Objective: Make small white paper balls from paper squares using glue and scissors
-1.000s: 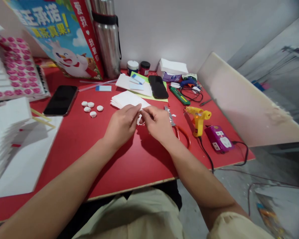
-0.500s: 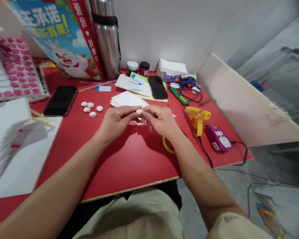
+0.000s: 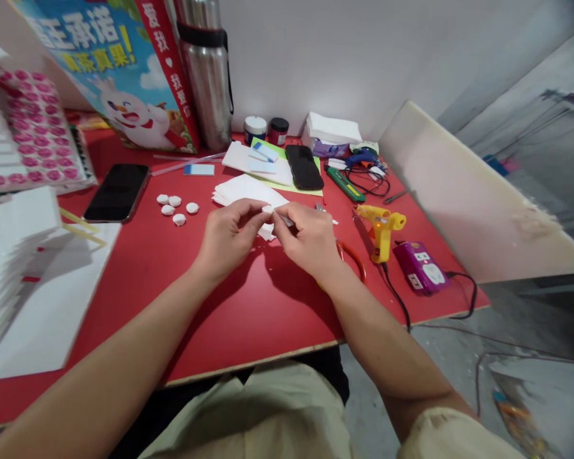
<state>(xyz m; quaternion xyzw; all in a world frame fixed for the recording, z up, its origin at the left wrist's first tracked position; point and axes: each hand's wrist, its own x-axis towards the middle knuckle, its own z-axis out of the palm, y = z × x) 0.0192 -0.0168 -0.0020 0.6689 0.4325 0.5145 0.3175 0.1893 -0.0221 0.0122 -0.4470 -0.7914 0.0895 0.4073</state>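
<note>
Between my two hands, over the middle of the red table point(image 3: 249, 319), is a small white disc-like piece point(image 3: 268, 209). My left hand point(image 3: 232, 233) pinches it from the left with thumb and fingers. From the other side my right hand point(image 3: 309, 236) pinches it too, fingertips close to the left ones. What it is made of, I cannot make out. Just behind lies a stack of white sheets point(image 3: 243, 189), partly covered by my fingers. Several similar white pieces point(image 3: 178, 219) rest to the left. Scissors with an orange-red handle point(image 3: 356, 255) lie partly under my right wrist.
A yellow glue gun point(image 3: 381, 226) with a lit light stands at right, beside a purple power socket box point(image 3: 421, 268). Phones point(image 3: 117, 192), a green-handled tool point(image 3: 347, 185), a steel flask point(image 3: 208, 83) and fanned white boards point(image 3: 14, 255) surround the work area.
My fingers have shifted around the small white piece, and my right hand has turned slightly. More of the orange-red scissor handle shows beside my right wrist.
</note>
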